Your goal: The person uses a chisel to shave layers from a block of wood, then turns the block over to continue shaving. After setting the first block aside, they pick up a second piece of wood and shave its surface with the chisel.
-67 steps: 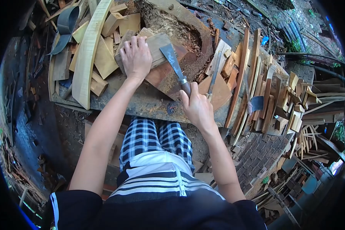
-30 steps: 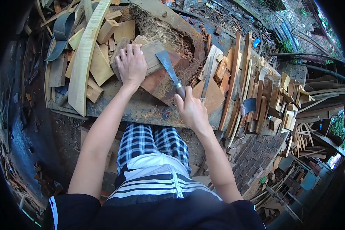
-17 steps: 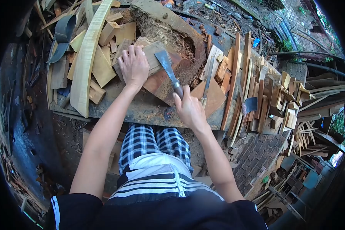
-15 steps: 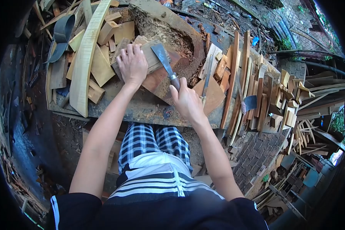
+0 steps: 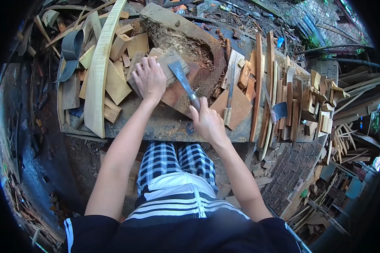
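Note:
My left hand [image 5: 149,79] holds down a weathered grey-brown wooden block [image 5: 170,74], its fingers bent over the top. In my right hand [image 5: 210,124] is a wide-bladed chisel [image 5: 184,81], gripped by its dark handle with fingers wrapped round. The steel blade points up and left and overlaps the block in this view, its broad end close to my left fingers. Beneath the block lies a reddish-brown board [image 5: 173,95]. Just beyond sits a large hollowed timber [image 5: 166,19] with sawdust and chips in its cavity.
A long curved pale plank [image 5: 98,80] and several offcuts lie on the left of the workbench [image 5: 162,130]. A second long-bladed tool [image 5: 230,90] rests on a brown board at right. Upright strips [image 5: 257,88] and a broad blade [image 5: 280,110] stand farther right.
The whole view has shifted slightly, so the bench sits a little lower and to the right. Both hands keep their holds on the block and chisel, with little change between them.

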The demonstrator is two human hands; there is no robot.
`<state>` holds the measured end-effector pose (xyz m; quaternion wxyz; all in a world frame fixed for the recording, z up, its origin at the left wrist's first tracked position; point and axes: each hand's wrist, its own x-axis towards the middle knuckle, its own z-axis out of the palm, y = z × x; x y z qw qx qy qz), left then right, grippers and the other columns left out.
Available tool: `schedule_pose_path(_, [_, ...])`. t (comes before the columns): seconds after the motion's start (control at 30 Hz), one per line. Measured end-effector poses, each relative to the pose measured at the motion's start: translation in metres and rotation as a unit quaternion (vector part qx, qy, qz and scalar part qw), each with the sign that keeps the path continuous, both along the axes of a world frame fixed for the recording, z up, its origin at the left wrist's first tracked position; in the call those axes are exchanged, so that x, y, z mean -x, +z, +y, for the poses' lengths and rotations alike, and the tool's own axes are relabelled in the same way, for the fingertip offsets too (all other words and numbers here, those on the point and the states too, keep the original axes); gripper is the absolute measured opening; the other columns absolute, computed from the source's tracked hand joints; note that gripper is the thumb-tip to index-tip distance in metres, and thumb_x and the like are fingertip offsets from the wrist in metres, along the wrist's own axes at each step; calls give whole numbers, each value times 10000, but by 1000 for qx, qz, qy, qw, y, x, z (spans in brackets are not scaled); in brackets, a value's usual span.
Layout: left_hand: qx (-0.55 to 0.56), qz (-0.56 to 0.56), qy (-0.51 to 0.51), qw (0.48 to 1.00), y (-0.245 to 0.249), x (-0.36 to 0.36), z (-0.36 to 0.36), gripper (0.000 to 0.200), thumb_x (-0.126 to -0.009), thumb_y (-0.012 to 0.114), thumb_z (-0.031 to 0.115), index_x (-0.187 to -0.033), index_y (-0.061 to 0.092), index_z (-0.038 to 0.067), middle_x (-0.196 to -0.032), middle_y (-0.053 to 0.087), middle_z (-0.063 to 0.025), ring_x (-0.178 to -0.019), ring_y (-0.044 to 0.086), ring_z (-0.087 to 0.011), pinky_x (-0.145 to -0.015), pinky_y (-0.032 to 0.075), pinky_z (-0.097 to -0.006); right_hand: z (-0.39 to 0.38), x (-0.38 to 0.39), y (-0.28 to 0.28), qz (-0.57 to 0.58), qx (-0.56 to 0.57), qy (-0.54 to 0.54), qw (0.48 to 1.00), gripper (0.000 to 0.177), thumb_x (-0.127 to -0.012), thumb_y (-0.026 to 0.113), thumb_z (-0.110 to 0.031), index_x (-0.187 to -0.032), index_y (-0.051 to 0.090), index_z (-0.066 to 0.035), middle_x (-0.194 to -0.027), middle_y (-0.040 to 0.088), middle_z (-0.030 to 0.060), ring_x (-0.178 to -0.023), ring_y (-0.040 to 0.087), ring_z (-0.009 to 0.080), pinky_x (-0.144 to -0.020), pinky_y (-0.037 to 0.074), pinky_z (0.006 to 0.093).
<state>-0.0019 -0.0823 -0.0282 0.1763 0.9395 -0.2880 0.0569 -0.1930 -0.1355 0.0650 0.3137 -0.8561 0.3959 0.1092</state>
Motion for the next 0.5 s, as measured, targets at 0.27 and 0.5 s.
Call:
schedule_pose_path(0.27, [-11,-7,12,1000,2,3,-4,277,-947,512,253,-1186,554,119,-1137,539,-87,-1107,503,-292,-910,380,-471,5,-20,-23,-30,27,-15,999,368,-993,472,-376,-1096,436,-25,-737,656,295,-717,658,490,-636,525,577])
schedule_pose_path(0.5, [-15,-4,8,1000,-2,2,-2,285,-932,525,239,-1184,554,111,-1140,537,-92,-1101,498,-291,-915,364,-467,12,-26,-24,-48,21,-40,998,357,-991,482,-384,-1071,432,-40,-741,660,288,-738,662,491,-650,528,581])
